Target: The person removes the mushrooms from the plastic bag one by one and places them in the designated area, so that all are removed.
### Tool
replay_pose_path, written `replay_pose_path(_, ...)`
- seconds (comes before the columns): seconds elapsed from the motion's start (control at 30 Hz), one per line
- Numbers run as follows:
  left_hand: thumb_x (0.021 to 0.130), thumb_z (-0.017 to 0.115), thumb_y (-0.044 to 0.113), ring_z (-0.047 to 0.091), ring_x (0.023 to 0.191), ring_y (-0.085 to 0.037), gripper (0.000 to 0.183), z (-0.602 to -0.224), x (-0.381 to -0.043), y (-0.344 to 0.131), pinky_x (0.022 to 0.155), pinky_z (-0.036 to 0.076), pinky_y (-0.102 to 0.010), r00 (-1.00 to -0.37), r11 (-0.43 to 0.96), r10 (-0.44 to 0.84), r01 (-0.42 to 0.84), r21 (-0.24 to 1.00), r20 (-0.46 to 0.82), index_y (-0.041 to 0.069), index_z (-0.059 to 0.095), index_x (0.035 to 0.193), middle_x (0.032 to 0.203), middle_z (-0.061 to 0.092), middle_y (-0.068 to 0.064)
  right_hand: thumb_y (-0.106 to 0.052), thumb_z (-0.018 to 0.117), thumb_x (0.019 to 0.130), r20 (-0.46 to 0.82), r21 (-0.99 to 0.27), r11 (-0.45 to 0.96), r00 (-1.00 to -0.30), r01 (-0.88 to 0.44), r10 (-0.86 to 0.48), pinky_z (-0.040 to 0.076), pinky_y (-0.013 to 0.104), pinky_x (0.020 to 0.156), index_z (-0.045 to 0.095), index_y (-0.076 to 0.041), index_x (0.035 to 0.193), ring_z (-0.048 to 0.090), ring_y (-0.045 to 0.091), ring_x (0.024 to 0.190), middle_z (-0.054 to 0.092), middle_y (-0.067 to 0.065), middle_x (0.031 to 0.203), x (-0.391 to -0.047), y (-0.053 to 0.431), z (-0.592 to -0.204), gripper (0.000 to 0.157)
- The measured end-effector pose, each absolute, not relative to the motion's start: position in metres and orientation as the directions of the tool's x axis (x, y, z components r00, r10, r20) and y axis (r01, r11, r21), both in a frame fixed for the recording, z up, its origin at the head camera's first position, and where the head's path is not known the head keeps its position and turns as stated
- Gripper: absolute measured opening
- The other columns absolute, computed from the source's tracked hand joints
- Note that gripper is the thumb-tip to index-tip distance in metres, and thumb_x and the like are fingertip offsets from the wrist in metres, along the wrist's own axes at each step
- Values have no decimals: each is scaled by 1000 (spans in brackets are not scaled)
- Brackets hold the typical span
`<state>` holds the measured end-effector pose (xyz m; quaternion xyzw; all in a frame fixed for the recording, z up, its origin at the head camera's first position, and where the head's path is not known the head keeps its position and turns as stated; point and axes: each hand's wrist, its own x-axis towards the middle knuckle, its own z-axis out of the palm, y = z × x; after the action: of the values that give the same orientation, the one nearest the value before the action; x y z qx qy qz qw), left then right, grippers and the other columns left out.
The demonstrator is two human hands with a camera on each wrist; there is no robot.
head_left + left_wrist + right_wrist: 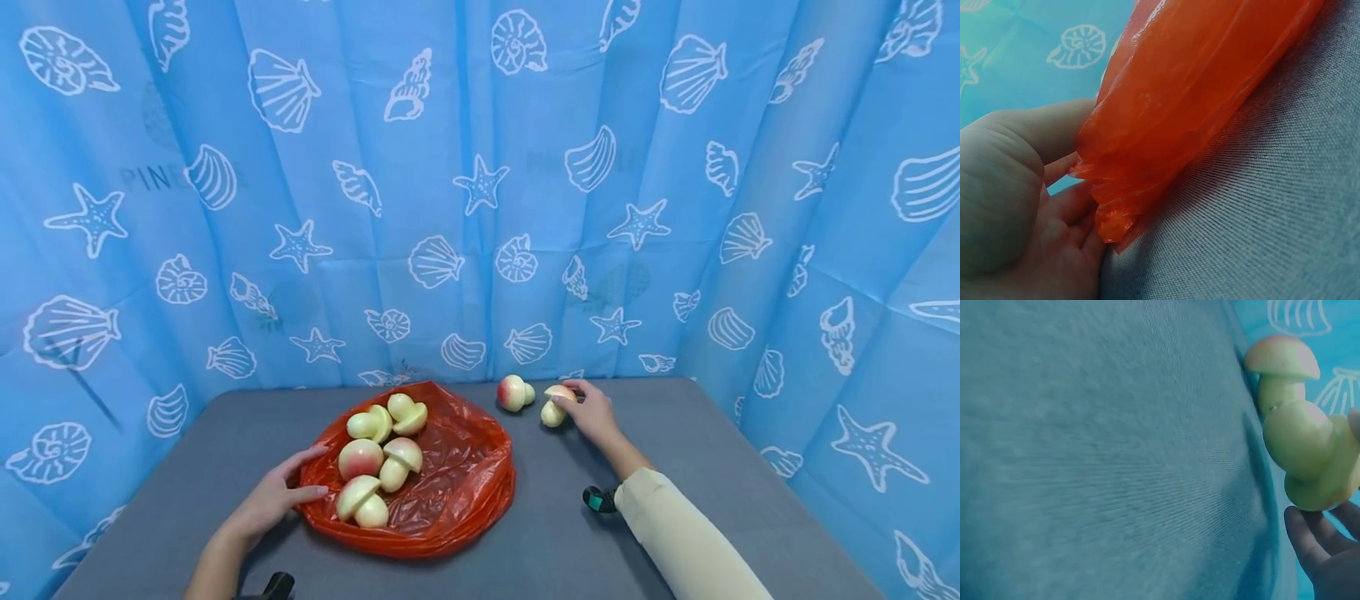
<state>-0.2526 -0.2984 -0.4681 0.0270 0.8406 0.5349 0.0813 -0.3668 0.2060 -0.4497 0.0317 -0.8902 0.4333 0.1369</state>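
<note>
An open red plastic bag point(465, 475) lies on the left half of the table, with several toy mushrooms point(361, 460) inside it, pale with pinkish caps. My left hand point(272, 497) holds the bag's left rim; in the left wrist view the crumpled red edge point(1116, 219) sits between thumb and fingers. Beyond the bag on the right, my right hand point(597, 414) grips another toy mushroom point(553, 410) by its cap, the stem pointing toward the front left. Just left of it, a loose mushroom point(513, 393) lies on its side; the right wrist view shows this one point(1282, 359) behind the held mushroom point(1300, 440).
The grey cloth-covered table point(555, 525) ends at a blue curtain point(480, 225) printed with white shells and starfish. The curtain hangs along the back and both sides. A black wrist device point(600, 499) shows beside the right sleeve, and another black piece point(279, 586) near the left wrist.
</note>
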Motion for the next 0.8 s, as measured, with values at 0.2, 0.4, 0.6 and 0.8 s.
replay_pose_path(0.2, 88, 72, 29, 21, 138, -48, 73, -466, -251, -298, 105, 31, -62, -986, 423, 117, -62, 904, -122, 8, 37, 148, 154, 22, -28, -25, 69, 92, 251, -775, 615, -964, -144, 91, 43, 50, 95, 56, 1, 131, 54, 37, 116, 59, 22, 127, -381, 205, -454, 49)
replay_pose_path(0.4, 88, 72, 27, 20, 138, -49, 73, -467, -251, -296, 105, 30, -62, -985, 413, 126, -53, 909, -114, 8, 36, 149, 154, 20, -29, -27, 66, 93, 206, -791, 603, -973, -102, 106, 38, 51, 100, 51, 3, 134, 50, 38, 120, 56, 24, 130, -388, 202, -454, 53)
replay_pose_path(0.6, 89, 72, 25, 18, 139, -48, 72, -468, -252, -297, 106, 27, -63, -986, 403, 125, -54, 914, -113, 8, 36, 149, 155, 19, -28, -27, 64, 94, 186, -797, 599, -975, -79, 118, 37, 51, 101, 50, 3, 135, 47, 40, 122, 54, 25, 132, -391, 200, -452, 53)
replay_pose_path(0.8, 89, 70, 27, 20, 137, -50, 72, -467, -252, -298, 104, 30, -64, -986, 424, 121, -57, 904, -119, 7, 35, 149, 154, 19, -29, -30, 62, 95, 169, -770, 634, -982, -76, 87, 40, 51, 98, 49, 4, 135, 50, 39, 119, 54, 26, 131, -390, 198, -452, 54)
